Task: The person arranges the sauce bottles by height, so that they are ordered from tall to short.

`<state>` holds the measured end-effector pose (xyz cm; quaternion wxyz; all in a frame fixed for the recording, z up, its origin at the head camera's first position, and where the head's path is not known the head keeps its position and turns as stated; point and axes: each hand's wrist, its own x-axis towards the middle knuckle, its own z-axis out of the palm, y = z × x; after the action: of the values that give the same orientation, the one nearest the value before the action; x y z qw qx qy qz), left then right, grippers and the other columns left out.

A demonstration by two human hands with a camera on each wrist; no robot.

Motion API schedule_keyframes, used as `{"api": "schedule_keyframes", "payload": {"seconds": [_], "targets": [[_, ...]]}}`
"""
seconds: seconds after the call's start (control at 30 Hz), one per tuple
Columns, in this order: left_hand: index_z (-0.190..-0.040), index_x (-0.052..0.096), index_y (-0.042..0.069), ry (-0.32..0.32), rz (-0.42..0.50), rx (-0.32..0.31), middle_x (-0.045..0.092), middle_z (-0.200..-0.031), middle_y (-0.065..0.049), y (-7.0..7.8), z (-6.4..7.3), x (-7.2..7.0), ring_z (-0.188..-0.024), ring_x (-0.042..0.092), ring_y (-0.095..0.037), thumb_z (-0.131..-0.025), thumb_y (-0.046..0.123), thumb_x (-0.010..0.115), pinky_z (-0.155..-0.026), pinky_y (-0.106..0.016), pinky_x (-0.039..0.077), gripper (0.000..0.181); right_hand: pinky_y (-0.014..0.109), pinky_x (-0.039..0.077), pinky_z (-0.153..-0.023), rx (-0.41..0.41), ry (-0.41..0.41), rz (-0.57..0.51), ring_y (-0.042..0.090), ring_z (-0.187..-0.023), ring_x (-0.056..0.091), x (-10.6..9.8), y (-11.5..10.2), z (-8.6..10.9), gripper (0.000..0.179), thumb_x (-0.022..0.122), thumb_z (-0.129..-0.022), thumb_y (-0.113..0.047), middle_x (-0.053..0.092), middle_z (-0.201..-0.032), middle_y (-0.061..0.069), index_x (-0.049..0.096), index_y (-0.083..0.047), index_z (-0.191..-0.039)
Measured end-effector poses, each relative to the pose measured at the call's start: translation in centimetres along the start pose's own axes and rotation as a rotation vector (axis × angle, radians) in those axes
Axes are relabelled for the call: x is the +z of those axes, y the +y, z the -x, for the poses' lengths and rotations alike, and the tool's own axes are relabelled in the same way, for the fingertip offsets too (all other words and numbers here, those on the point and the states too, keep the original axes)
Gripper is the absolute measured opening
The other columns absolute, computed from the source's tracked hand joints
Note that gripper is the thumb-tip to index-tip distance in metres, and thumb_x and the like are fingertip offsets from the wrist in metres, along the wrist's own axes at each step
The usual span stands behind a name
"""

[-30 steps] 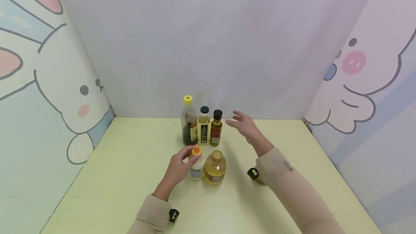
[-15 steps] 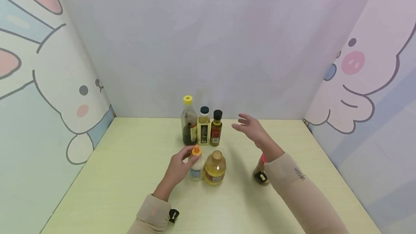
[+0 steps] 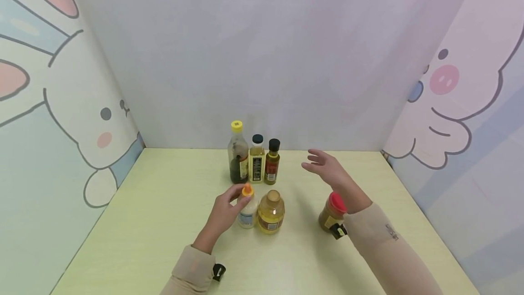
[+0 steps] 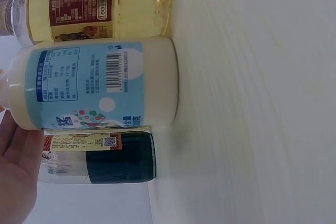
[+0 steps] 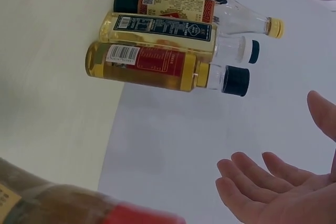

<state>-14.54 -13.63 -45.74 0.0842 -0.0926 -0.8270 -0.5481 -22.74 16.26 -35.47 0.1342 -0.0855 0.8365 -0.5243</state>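
My left hand (image 3: 226,207) holds a white squeeze bottle (image 3: 246,216) by its orange nozzle cap, thumb on one side and fingers on the other. The bottle stands upright on the table; its blue label (image 4: 86,87) faces the left wrist camera. Close at its right is a round-bodied bottle of yellow oil (image 3: 271,215). My right hand (image 3: 329,170) hovers in the air with fingers spread and nothing in them, as the right wrist view also shows. Below its wrist stands a red-lidded jar (image 3: 330,215), partly covered by the forearm.
Behind stand a dark sauce bottle with a yellow cap (image 3: 239,160), a pale oil bottle (image 3: 257,163) and a smaller black-capped bottle (image 3: 272,165), side by side. A white back wall (image 3: 262,58) and cartoon side panels enclose the pale yellow table (image 3: 163,204).
My right hand has moved right and toward me, away from the back bottles, and the red-lidded jar has come into view. The left hand stays on the squeeze bottle.
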Motion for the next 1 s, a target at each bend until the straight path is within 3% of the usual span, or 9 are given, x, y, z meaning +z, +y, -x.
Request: {"api": "schedule_keyframes", "payload": {"seconds": [0.77,1.0], "targets": [[-0.125,0.063,0.013,-0.006,-0.017,0.0,0.065,-0.12,-0.007,0.2,-0.1,-0.2,-0.115,0.058,-0.032,-0.094,0.035,0.067,-0.097,-0.055,0.043,0.038,0.059,0.032,-0.105,-0.073,0.011,0.031,0.043,-0.134,0.035,-1.8,1.8,4.1,0.068,0.063,-0.097,-0.029,0.039,-0.147,0.025,0.031,0.0,-0.149],[-0.124,0.063,0.013,-0.009,-0.012,-0.014,0.065,-0.12,-0.007,0.3,-0.1,-0.3,-0.115,0.058,-0.032,-0.093,0.035,0.067,-0.097,-0.055,0.043,0.038,0.062,0.032,-0.104,-0.036,0.028,0.039,0.043,-0.129,0.042,-2.4,2.6,5.2,0.065,0.061,-0.098,-0.028,0.039,-0.147,0.024,0.032,-0.002,-0.15]]}}
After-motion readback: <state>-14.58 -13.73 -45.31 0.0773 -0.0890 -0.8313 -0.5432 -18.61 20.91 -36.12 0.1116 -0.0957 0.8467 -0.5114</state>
